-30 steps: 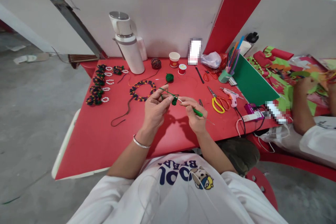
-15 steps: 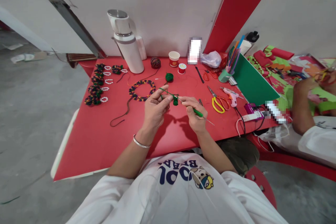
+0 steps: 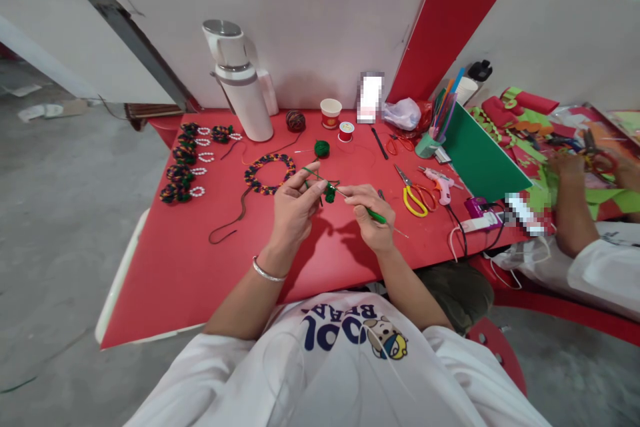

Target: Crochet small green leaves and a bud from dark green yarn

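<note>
Green yarn loops over the fingers of my left hand [image 3: 296, 207], which pinches the edge of a small green crocheted piece [image 3: 331, 194]. My right hand [image 3: 371, 213] is closed round a crochet hook [image 3: 376, 216] with a green grip; its tip meets the piece near my left fingertips. Behind my hands lies a green yarn ball [image 3: 322, 147]. To the left of them is a multicoloured crocheted ring [image 3: 250, 180], with a loose brown cord [image 3: 243, 210] beside it.
Yarn bundles [image 3: 183, 155] with beaded loops line the table's left side. At the back stand a white flask [image 3: 247, 103], a paper cup [image 3: 331, 115] and a thread spool [image 3: 345, 132]. Scissors [image 3: 414, 197] and a glue gun [image 3: 441, 185] lie right. A co-worker's hand [image 3: 570, 167] is far right.
The green piece and the hook's tip have shifted slightly left, closer to my left fingers. At far right, the co-worker's hands have moved and scissors now show there.
</note>
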`<state>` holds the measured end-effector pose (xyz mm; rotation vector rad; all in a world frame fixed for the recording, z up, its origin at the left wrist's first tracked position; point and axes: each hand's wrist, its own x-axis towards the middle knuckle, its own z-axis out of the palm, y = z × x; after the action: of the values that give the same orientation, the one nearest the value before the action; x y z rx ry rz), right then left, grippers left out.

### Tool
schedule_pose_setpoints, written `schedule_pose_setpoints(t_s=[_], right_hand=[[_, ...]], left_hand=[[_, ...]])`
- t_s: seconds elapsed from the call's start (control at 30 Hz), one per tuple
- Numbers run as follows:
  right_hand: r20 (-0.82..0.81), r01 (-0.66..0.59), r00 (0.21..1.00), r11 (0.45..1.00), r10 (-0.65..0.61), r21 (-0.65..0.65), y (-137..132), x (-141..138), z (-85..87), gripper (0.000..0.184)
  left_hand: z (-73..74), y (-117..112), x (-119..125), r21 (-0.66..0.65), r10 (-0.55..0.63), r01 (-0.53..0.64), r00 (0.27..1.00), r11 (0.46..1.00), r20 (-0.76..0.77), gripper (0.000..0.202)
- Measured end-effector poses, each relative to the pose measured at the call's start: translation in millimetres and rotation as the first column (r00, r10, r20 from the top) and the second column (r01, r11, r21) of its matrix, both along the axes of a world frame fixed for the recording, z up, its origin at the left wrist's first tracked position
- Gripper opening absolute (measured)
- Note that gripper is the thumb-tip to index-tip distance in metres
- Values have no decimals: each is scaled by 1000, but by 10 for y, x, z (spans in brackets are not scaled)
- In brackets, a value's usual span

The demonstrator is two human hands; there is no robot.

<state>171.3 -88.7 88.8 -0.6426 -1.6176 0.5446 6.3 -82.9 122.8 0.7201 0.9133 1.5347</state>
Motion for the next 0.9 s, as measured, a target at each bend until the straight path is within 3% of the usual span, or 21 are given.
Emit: schedule_pose_setpoints(t_s=[0.13,0.63,0.9], right_hand=[[7,-42,999,999,42,7,5,5,21,19],[-41,-22,999,998,19,-51,0,15,29,19],[-89,-20,996,994,10,-110,-3,-5,12,19]], left_hand=[[12,-6,2,5,-6,6,1000,1000,15,52],[-54,-1,14,15,-17,16,999,1000,37,50],[-109,2,-6,70,77,-73,995,995,-59,44]])
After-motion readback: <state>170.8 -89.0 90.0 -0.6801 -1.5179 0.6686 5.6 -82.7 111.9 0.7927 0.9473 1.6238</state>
